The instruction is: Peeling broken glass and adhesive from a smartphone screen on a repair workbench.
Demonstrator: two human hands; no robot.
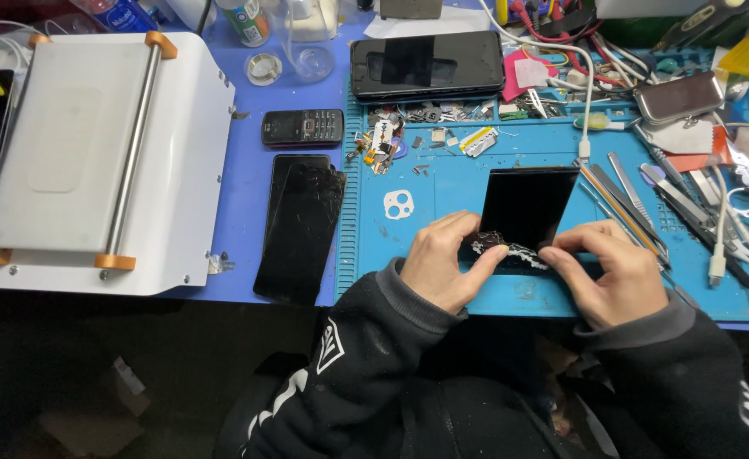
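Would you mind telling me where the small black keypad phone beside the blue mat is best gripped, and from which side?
Grip the keypad phone across its two long edges, coming straight down from above. It lies flat on the blue table, face up, with its long axis left to right. Bare table shows along both long edges, so fingers would likely fit, while the cracked screen panel lies just below.

Bright, even light falls from overhead onto the blue counter [247, 183]. The white machine with a steel roller bar [94, 161] looks nearly washed out. Below the counter edge everything sinks into dark shadow. Focus is sharp, and the edges bow slightly.
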